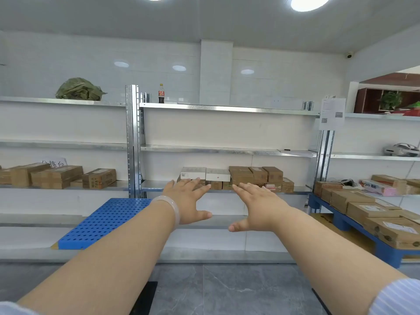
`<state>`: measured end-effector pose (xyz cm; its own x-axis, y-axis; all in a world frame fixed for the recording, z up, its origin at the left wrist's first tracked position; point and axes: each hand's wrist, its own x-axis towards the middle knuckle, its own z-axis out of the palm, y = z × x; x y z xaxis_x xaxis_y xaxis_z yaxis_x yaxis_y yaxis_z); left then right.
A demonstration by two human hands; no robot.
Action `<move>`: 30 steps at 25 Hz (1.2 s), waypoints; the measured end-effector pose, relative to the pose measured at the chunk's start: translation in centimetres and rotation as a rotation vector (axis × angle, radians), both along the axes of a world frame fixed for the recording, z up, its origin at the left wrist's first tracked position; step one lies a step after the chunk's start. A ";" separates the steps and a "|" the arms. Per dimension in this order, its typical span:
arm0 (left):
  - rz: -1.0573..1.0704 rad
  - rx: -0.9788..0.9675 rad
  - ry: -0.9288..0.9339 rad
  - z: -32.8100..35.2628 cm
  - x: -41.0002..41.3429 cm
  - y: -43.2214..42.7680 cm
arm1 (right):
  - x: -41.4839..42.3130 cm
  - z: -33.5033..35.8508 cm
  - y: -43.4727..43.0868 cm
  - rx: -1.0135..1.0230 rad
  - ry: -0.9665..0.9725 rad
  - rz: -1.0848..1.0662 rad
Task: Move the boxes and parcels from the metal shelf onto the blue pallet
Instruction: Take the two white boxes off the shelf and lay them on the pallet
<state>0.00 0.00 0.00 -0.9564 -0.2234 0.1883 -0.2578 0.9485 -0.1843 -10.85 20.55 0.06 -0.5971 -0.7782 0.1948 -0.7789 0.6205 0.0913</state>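
Your left hand (187,200) and right hand (258,206) stretch out flat, holding nothing. The boxes (250,177) (brown cardboard, two white) sit stacked on the shelf (152,184) behind your hands; the pallet (386,251) stands to your right.

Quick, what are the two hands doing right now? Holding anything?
Left hand: open, fingers straight, holding nothing.
Right hand: open, fingers straight, holding nothing.

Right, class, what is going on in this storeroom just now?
A person reaches the left hand and the right hand, fingers straight, toward the white and brown cardboard boxes on the grey metal shelf. Neither holds anything yet. Brown cardboard parcels already lie on the blue plastic pallet at the right.
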 end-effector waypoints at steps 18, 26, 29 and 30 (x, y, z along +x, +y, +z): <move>-0.016 -0.015 -0.036 -3.0 -13.3 -17.5 | -13.0 -3.3 -17.8 0.011 -0.025 -0.002; -0.078 0.036 -0.014 -5.1 -24.4 -27.6 | -22.6 -4.8 -27.6 0.000 -0.080 -0.049; -0.067 0.045 -0.009 -6.5 -28.6 -30.4 | -26.8 -5.9 -30.2 0.017 -0.103 -0.070; -0.067 0.048 -0.013 -6.9 -30.3 -31.4 | -28.7 -6.3 -31.2 0.016 -0.104 -0.068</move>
<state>-30.29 -31.40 -6.87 -0.9718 -0.1673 0.1662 -0.1913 0.9714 -0.1407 -39.53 -10.65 -6.27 -0.6651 -0.7375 0.1169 -0.7406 0.6715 0.0228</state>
